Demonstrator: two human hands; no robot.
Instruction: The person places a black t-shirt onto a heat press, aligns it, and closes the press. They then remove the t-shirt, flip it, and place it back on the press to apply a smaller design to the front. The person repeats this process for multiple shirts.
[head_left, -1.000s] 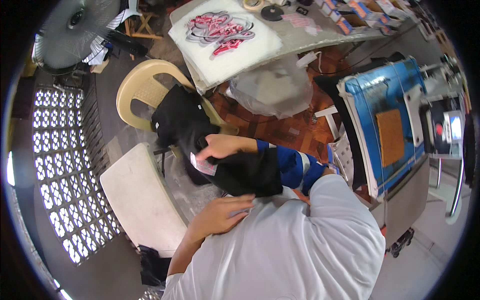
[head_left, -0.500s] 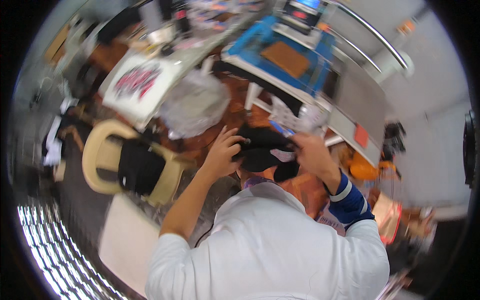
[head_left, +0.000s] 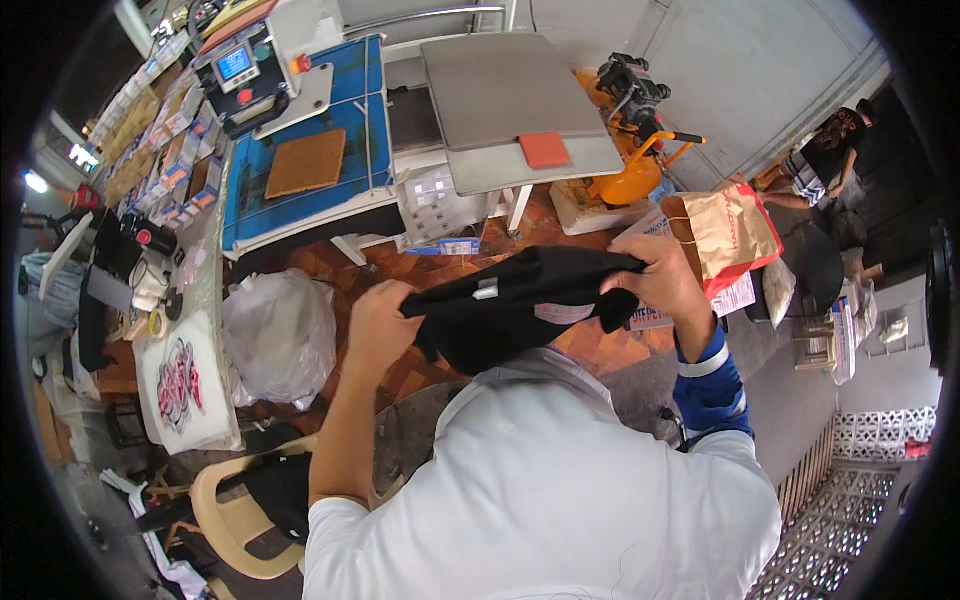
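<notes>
A black shirt (head_left: pixel 520 300) is stretched sideways between my two hands, in front of my chest. A small white tag and a pinkish printed patch show on the cloth. My left hand (head_left: pixel 383 322) is closed on its left end, thumb on top. Higher up, my right hand (head_left: pixel 662 278) is closed on the right end, where a bunched bit of cloth hangs below the fingers. The shirt's lower part is hidden behind my collar and white top.
Ahead stands a heat press with a blue bed (head_left: pixel 365 120) and a brown pad (head_left: pixel 306 163). Right of it are a grey table (head_left: pixel 520 95), an orange compressor (head_left: pixel 635 170) and a paper bag (head_left: pixel 725 240). Leftward are a plastic-wrapped bundle (head_left: pixel 280 335), a printed sheet (head_left: pixel 185 385) and a chair (head_left: pixel 225 525). Another person (head_left: pixel 835 150) is far right.
My view has swung right, bringing the compressor and paper bag into clearer sight. My hands have moved apart, and the bunched black shirt is now spread wider between them.
</notes>
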